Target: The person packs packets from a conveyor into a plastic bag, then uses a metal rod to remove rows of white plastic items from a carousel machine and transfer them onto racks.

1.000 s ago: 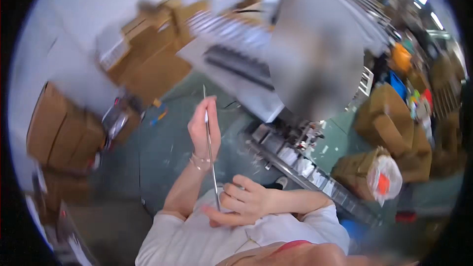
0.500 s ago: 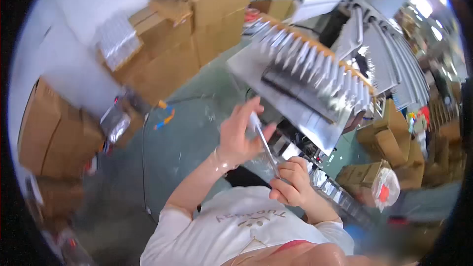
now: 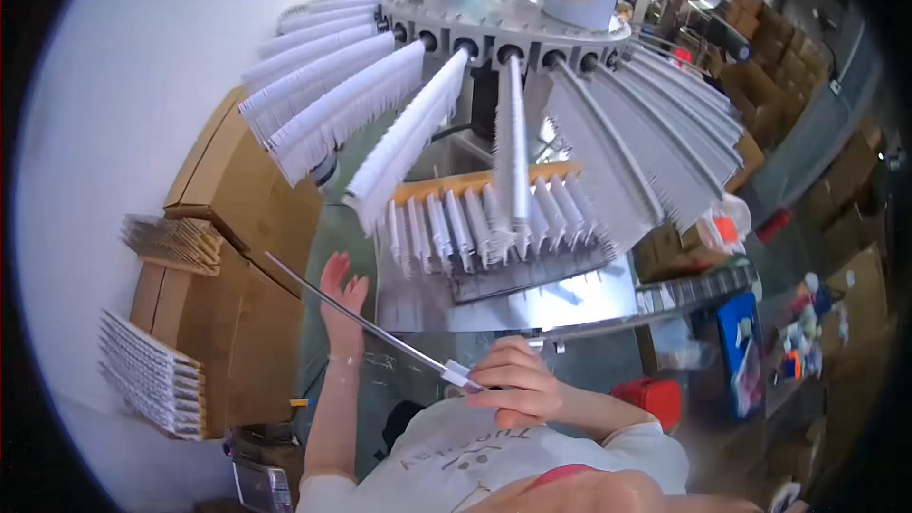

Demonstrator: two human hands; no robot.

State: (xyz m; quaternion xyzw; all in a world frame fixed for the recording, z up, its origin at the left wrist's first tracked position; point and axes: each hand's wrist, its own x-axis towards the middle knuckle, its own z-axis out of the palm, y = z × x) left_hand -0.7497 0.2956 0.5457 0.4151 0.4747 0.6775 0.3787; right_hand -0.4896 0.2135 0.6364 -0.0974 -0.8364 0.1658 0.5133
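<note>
My right hand (image 3: 518, 385) is closed around the near end of a long thin metal rod (image 3: 399, 344), where a short white piece (image 3: 459, 375) sits. The rod slants up and to the left, tapering to its far tip. My left hand (image 3: 344, 296) is beside the rod's middle with fingers stretched out; the rod crosses in view near its palm, and I cannot tell whether they touch. Beyond my hands, a wooden-edged rack (image 3: 494, 180) holds a row of white strips over a metal plate (image 3: 570, 302).
A round metal machine table (image 3: 503, 30) carries several white-covered arms (image 3: 353, 95) fanning outward over the rack. Cardboard boxes (image 3: 228, 294) are stacked at left, with bristly racks (image 3: 152, 375) on them. A red case (image 3: 648, 403) and a blue tray (image 3: 739, 351) are at right.
My view has swung toward the round machine. My left hand has moved off the rod's white end and opened. My right hand now holds the white end, the rod pointing left.
</note>
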